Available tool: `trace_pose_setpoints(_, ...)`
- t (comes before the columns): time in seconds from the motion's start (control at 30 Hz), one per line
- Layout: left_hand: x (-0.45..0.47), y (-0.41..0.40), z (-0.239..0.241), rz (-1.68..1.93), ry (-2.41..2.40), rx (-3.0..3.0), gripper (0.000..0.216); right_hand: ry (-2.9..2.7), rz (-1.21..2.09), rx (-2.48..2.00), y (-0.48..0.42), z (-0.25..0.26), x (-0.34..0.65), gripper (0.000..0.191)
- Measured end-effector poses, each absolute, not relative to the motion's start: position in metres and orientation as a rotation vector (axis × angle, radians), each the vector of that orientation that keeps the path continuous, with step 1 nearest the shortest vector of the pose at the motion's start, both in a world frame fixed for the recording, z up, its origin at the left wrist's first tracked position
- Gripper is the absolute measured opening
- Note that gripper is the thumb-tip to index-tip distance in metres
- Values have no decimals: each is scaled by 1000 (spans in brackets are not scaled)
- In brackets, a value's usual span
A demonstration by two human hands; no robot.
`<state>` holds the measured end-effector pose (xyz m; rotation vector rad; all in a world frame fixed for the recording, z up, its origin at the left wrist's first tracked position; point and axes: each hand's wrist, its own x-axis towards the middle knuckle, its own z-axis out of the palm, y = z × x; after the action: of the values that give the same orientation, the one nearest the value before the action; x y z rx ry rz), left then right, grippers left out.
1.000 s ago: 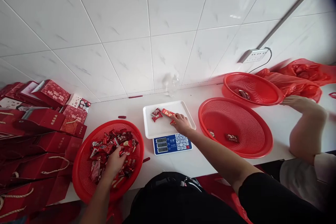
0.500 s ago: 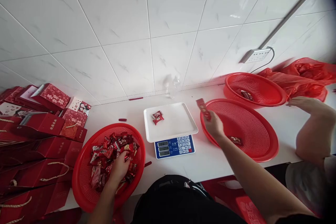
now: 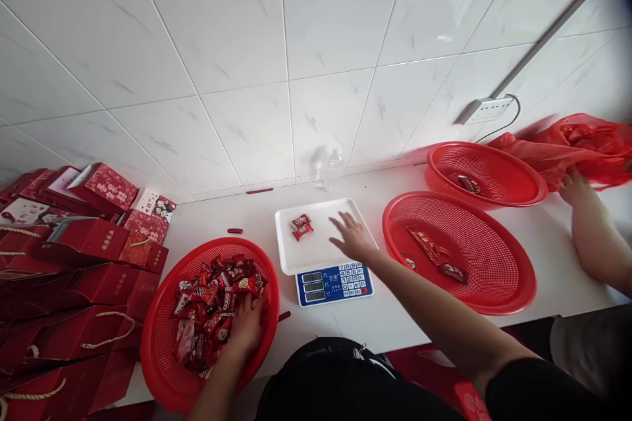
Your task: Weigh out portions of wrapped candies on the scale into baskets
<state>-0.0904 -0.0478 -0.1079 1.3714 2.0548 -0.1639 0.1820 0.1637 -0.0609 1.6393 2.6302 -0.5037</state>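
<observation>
Two wrapped candies [image 3: 301, 226]: on scale tray [image 3: 316, 262], ten o'clock of right hand [image 3: 353, 240].
Right hand: fingers spread, empty, hovering over tray.
Left hand [image 3: 245, 332]: fingers buried in candy basket [image 3: 160, 371], grip hidden.
Care: keep palm off tray.

Single head-worn view, close above white counter [image 3: 395, 316], facing forward and down toward tiled wall [image 3: 296, 46]

Fingertips of the left hand [image 3: 245, 332] seem buried among wrapped sweets [image 3: 210, 306].
</observation>
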Motion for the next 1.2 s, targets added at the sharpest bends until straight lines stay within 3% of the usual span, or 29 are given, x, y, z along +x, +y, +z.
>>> trace_pose_setpoints(0.17,-91,-51,-114,-73,2039,1336,57,2735,-569,1303,183,-69,110,60)
trace_pose_setpoints(0.27,-95,-55,-118,-95,2029,1377,58,2770,-545,1240,187,-74,98,49)
trace_pose_setpoints(0.37,-98,-57,-123,-120,2029,1393,57,2801,-498,1260,178,-77,98,37)
trace_pose_setpoints(0.6,-115,-48,-119,34,2016,1415,53,2758,-410,1579,157,-63,142,33)
trace_pose_setpoints(0.8,-112,-23,-47,411,1897,1279,51,2393,-260,2085,151,-37,265,38)
trace_pose_setpoints(0.9,-79,-9,5,551,1640,1239,48,2159,-253,2187,139,-33,312,50)
trace_pose_setpoints(0.97,-42,-2,40,581,1436,1262,42,2100,-261,2154,136,-29,323,59)
trace_pose_setpoints(1.07,29,6,85,577,1006,1261,39,2187,-231,2008,147,-12,307,57)
trace_pose_setpoints(1.13,79,7,110,528,762,1257,45,2322,-163,1866,161,10,281,53)
trace_pose_setpoints(1.2,121,2,131,509,680,1273,64,2468,-66,1697,176,38,251,51)
